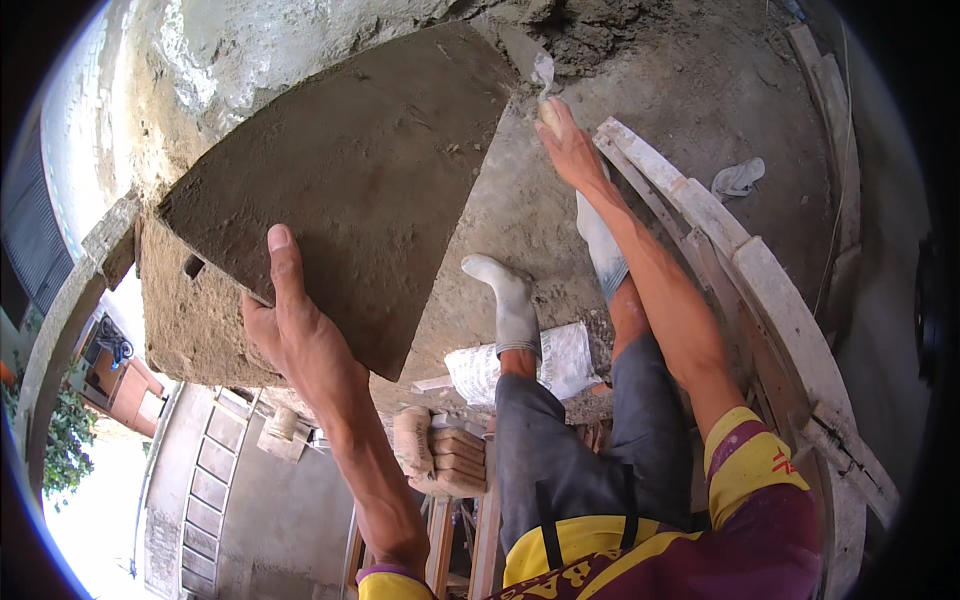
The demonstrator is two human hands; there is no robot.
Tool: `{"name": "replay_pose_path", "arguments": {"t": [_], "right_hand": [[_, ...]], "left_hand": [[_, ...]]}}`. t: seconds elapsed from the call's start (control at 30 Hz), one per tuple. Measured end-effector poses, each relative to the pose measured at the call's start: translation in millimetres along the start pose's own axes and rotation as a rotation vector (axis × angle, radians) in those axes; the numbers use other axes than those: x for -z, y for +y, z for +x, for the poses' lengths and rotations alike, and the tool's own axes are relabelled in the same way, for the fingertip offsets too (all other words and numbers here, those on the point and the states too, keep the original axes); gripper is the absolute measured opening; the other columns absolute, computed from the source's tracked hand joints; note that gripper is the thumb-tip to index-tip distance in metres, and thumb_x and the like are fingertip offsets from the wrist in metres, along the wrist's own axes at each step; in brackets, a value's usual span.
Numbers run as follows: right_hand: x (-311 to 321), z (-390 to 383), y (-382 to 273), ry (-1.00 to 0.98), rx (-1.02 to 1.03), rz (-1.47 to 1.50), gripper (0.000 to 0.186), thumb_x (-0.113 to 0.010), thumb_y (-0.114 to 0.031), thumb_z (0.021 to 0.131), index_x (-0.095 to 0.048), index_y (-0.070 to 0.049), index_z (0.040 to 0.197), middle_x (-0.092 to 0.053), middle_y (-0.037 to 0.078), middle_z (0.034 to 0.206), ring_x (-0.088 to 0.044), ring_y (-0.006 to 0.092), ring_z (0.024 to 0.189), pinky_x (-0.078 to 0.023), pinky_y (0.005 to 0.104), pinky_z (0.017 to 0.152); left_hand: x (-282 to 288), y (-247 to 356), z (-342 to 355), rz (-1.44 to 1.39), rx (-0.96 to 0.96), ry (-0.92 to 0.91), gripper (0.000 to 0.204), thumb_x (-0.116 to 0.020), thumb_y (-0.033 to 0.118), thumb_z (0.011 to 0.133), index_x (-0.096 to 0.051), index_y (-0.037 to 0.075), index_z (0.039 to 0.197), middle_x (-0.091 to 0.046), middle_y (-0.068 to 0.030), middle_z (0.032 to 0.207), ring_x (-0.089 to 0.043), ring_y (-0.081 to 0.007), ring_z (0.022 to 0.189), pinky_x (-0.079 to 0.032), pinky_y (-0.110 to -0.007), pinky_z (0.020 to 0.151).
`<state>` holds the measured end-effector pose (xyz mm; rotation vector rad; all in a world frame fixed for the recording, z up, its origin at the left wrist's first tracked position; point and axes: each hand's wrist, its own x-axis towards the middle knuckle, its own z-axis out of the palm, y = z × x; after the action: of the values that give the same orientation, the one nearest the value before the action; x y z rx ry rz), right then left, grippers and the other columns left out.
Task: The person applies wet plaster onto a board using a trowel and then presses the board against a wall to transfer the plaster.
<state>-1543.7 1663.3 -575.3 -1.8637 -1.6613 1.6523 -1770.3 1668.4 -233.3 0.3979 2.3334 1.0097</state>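
Observation:
My left hand (301, 325) grips a dark, mortar-coated board (340, 190), thumb on its top face and other fingers mostly hidden behind it. The board is held at the left of centre, in front of a rough plastered wall (220, 55). My right hand (568, 148) is closed round the handle of a trowel (520, 50) at the upper middle, its blade at the board's upper right corner. Just beyond the blade lies a heap of lumpy wet mortar (580, 40).
My socked feet (498, 290) stand on a dusty concrete surface. Weathered beams (760, 275) run along the right. A pale sack (470, 365) lies behind my feet, and a white cloth (738, 178) right. Below are stacked bags (455, 460) and a ladder (210, 480); another beam (45, 380) curves at left.

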Motion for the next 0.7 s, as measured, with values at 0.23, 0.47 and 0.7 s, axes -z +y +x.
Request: {"name": "replay_pose_path", "arguments": {"t": [0.23,0.47,0.7], "right_hand": [[-56.6,-111.2,70.2,0.068,-0.001,-0.071,0.052,-0.057,-0.036,0.103,-0.044,-0.006,0.144,-0.072,0.026,0.095,-0.07,0.0459,0.086,-0.056,0.0508,0.075],[-97.2,-238.3,200.5,-0.054,-0.749,0.429,0.05,-0.059,-0.046,0.099,-0.051,-0.003,0.124,-0.057,0.007,0.07,-0.058,0.0185,0.051,-0.049,0.0349,0.044],[-155.8,-281.4,151.1,0.229,-0.67,0.347,0.047,-0.063,-0.046,0.1,-0.053,-0.005,0.121,-0.058,0.007,0.071,-0.058,0.0192,0.05,-0.048,0.0358,0.043]], "left_hand": [[47.3,-3.9,-37.9,0.056,0.031,0.043,0.06,-0.076,0.04,0.094,-0.055,-0.004,0.13,-0.065,-0.0141,0.118,-0.066,-0.0211,0.103,-0.057,-0.037,0.088],[284.6,-44.3,-128.3,0.242,0.051,0.451,0.086,-0.081,0.047,0.087,-0.043,-0.005,0.144,-0.055,-0.0216,0.135,-0.063,-0.0284,0.112,-0.056,-0.042,0.096],[442.5,-64.7,-182.5,0.419,0.003,0.244,0.06,-0.078,0.03,0.094,-0.058,-0.006,0.137,-0.064,-0.018,0.131,-0.062,-0.0263,0.112,-0.053,-0.04,0.094]]}}
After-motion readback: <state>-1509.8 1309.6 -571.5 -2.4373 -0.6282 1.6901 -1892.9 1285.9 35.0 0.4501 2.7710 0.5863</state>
